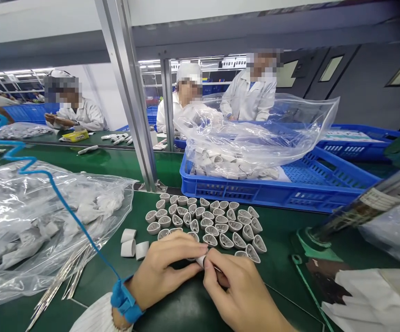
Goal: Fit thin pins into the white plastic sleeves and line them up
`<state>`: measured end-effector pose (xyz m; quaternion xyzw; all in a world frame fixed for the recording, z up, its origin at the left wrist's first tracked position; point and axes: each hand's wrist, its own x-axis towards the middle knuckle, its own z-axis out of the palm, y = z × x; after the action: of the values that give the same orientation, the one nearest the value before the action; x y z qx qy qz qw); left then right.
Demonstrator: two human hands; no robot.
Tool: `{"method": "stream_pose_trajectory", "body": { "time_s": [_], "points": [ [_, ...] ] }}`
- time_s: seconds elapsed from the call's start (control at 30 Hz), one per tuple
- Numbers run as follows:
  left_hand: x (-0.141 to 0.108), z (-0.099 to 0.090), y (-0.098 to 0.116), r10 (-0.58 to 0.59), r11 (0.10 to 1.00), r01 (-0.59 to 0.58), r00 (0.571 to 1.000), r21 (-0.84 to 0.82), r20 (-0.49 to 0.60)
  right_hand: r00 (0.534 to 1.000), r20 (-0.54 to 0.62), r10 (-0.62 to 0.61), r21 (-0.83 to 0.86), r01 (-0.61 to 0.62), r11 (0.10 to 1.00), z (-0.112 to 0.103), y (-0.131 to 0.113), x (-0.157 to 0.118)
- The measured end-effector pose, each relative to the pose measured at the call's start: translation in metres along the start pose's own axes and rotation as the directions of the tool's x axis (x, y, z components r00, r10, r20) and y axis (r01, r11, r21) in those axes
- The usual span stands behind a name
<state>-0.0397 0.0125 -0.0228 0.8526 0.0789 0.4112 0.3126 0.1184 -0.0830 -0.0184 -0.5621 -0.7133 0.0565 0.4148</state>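
My left hand (161, 269) and my right hand (236, 295) meet low in the view, pinching a small white sleeve (200, 261) between their fingertips. A thin wire seems to run from the right hand's fingers, though it is hard to tell. Just beyond the hands, several white cup-shaped parts (203, 221) stand in close rows on the green workbench (189, 304). Three white tubes (128, 244) lie left of my left hand. A blue wrist strap (126, 299) circles my left wrist, and its coiled blue cord (53, 196) rises to the upper left.
A clear bag of white parts (37, 221) lies at the left, with a bundle of metal pins (65, 281) beside it. A blue crate (272, 184) holds another bag. A bottle (362, 212) and white cloth (369, 295) are at the right. Several co-workers (251, 87) sit beyond.
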Motion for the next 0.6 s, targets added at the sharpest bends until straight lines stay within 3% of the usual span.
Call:
{"method": "stream_pose_trajectory", "body": {
  "time_s": [0.23,0.33,0.47,0.6],
  "points": [
    [0.001,0.001,0.003,-0.06,0.998,0.06,0.998,-0.03,0.005,0.996,-0.084,0.034,-0.068,-0.04,0.997,0.004,0.004,-0.001],
    [-0.001,-0.004,0.009,-0.125,0.992,0.124,0.992,0.038,0.017,0.991,-0.115,0.065,-0.052,-0.071,0.996,0.001,0.005,0.0],
    [-0.019,-0.026,0.022,-0.178,0.969,0.165,0.983,0.186,0.052,0.984,-0.168,0.058,-0.009,-0.06,0.998,-0.006,0.001,0.003],
    [-0.04,-0.056,0.027,-0.272,0.906,0.178,0.94,0.384,0.205,0.983,-0.184,0.024,0.015,-0.021,1.0,-0.008,-0.003,0.003]
  ]
}}
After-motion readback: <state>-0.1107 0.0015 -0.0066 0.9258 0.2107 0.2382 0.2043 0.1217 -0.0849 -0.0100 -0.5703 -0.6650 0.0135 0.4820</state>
